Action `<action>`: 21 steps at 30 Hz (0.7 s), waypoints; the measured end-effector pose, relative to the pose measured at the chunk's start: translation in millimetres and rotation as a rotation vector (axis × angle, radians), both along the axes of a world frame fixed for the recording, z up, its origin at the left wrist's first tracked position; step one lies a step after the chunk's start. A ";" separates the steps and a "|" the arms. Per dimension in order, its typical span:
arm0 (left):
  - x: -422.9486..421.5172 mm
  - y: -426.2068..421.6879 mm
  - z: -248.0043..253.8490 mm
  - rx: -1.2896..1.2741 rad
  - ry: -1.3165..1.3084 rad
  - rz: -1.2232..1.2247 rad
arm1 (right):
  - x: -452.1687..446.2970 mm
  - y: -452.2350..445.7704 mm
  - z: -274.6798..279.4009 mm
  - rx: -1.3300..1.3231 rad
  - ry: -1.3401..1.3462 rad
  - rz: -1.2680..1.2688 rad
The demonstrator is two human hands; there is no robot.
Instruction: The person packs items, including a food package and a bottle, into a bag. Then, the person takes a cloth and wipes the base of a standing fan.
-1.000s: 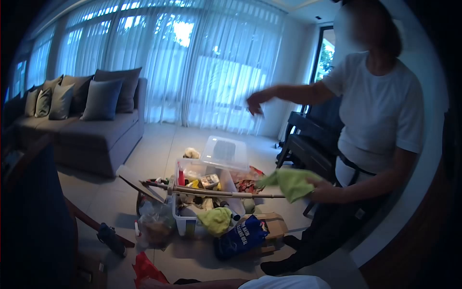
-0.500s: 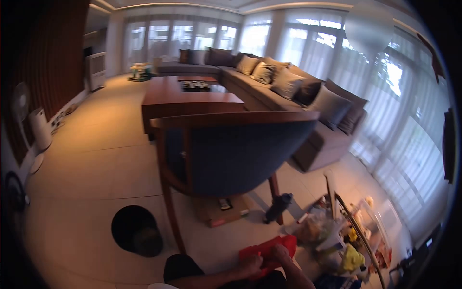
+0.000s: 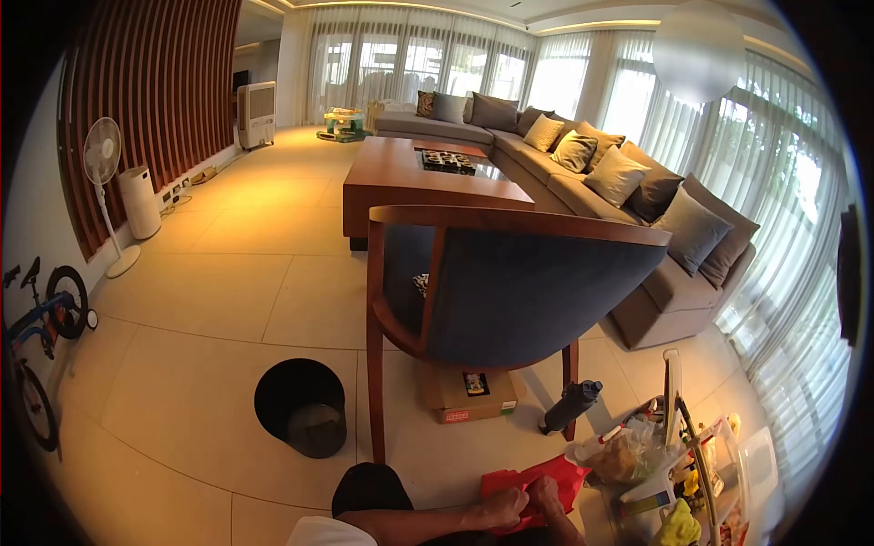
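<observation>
Low in the view, a red cloth or bag [image 3: 569, 480] is gripped between both hands. My left hand [image 3: 505, 508] is closed on its left part, and my right hand [image 3: 547, 494] is closed on it just beside. The two hands nearly touch. To the right stands a white bin [image 3: 648, 499] with mixed items and a yellow-green cloth [image 3: 679, 526] at its front. A clear plastic bag [image 3: 624, 452] lies between the red item and the bin. A dark bottle [image 3: 572, 407] stands by a chair leg.
A blue-backed wooden chair [image 3: 546, 282] stands ahead, with a cardboard box [image 3: 473, 398] beneath it. A black bin [image 3: 302, 407] is to its left. Farther off are a wooden table [image 3: 437, 193], a sofa [image 3: 546, 168], a fan [image 3: 102, 155] and a small bike [image 3: 41, 337].
The view has swung left, away from the other person. The red item, at the bottom edge earlier, now shows with both hands on it.
</observation>
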State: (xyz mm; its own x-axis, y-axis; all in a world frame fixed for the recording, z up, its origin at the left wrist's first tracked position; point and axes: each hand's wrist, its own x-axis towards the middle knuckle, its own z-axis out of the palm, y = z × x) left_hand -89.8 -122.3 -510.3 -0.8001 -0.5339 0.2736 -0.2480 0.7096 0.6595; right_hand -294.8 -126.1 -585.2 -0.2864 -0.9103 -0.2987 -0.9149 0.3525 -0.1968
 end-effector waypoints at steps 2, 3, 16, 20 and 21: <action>-4.4 1.5 -5.6 0.059 0.016 0.007 | -3.7 4.5 -5.5 -0.143 0.021 -0.085; -10.7 0.4 -22.2 0.051 0.010 0.004 | -3.0 5.7 -1.6 -0.214 0.033 -0.129; 59.2 -50.1 131.9 0.354 0.305 0.063 | 52.8 20.4 72.5 0.422 0.522 0.121; 198.2 -118.4 313.7 -0.265 0.795 0.691 | 43.1 15.3 47.6 0.435 0.446 0.006; 219.1 -131.8 362.3 -0.444 0.670 0.912 | 39.6 18.1 39.3 0.323 0.398 0.078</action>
State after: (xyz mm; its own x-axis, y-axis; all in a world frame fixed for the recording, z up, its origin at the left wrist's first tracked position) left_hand 129.3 -254.1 -148.0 0.1905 -0.5815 0.7909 -0.4771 0.6493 0.5923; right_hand -255.2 -107.9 -545.9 -0.3699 -0.8128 -0.4501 -0.9227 0.2650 0.2799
